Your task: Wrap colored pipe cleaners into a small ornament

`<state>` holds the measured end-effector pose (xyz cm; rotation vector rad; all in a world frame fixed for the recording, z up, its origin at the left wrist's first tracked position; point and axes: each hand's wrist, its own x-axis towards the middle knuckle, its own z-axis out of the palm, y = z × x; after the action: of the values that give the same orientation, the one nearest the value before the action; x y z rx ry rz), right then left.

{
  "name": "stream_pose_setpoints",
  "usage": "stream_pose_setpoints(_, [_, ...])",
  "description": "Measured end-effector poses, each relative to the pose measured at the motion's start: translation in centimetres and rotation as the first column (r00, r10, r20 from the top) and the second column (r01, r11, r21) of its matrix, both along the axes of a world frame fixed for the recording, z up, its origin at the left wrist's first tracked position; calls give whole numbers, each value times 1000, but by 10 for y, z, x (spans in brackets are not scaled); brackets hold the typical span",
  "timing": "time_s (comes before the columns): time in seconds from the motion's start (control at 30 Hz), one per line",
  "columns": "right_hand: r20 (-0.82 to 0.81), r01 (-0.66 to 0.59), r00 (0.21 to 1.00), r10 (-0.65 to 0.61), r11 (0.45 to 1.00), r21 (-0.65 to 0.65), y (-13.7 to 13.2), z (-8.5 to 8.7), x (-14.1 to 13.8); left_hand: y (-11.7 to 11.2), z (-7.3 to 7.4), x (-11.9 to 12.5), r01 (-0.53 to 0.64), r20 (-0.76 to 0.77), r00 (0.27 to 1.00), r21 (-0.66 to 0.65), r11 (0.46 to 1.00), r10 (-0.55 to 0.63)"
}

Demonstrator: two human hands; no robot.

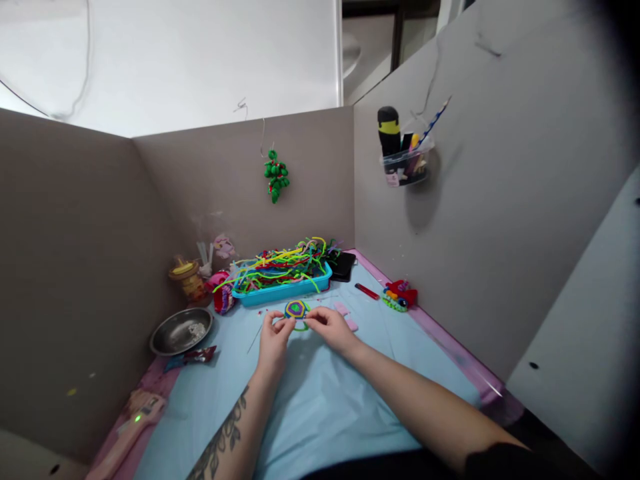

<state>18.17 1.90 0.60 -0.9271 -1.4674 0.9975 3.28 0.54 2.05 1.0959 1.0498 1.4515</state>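
Observation:
Between my two hands is a small round piece of coiled pipe cleaners [296, 309], ringed in purple, yellow and blue with a green middle. My left hand [275, 337] pinches its left edge between thumb and fingers. On the opposite side, my right hand [327, 325] has its fingertips closed on the right edge. A green strand curves below the piece, between the hands. Just beyond them stands a blue tray [280, 292] heaped with loose pipe cleaners [285, 263] in yellow, green, red and other colours.
A metal bowl [173, 333] and a snack wrapper [193, 357] lie at left, near a drink cup [190, 280]. At right are a red cutter [367, 291] and a colourful pipe-cleaner bundle [399, 295]. A black phone-like object [343, 267] sits behind. Grey partitions [310, 173] surround the table.

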Motion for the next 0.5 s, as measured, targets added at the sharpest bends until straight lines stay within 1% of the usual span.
stream_pose_setpoints(0.13, [66, 34, 997, -35, 999, 20, 1, -2, 3, 2, 0, -2, -12, 1, 1000, 21, 1000, 12])
stream_pose_setpoints(0.27, [149, 72, 985, -83, 994, 77, -2, -1, 2, 0, 2, 1, 5, -19, 1000, 14, 1000, -5])
stream_pose_setpoints(0.33, [171, 72, 981, -88, 993, 96, -4, 0, 1, -1, 2, 1, -7, -22, 1000, 20, 1000, 8])
stream_pose_setpoints(0.43, [148, 85, 984, -102, 990, 114, -1, 3, 5, 1, 3, -2, -69, -20, 997, 8, 998, 69])
stream_pose_setpoints(0.5, [94, 153, 982, -165, 981, 123, 6, 7, 16, 4, 2, -7, -106, -21, 994, -9, 994, 106])
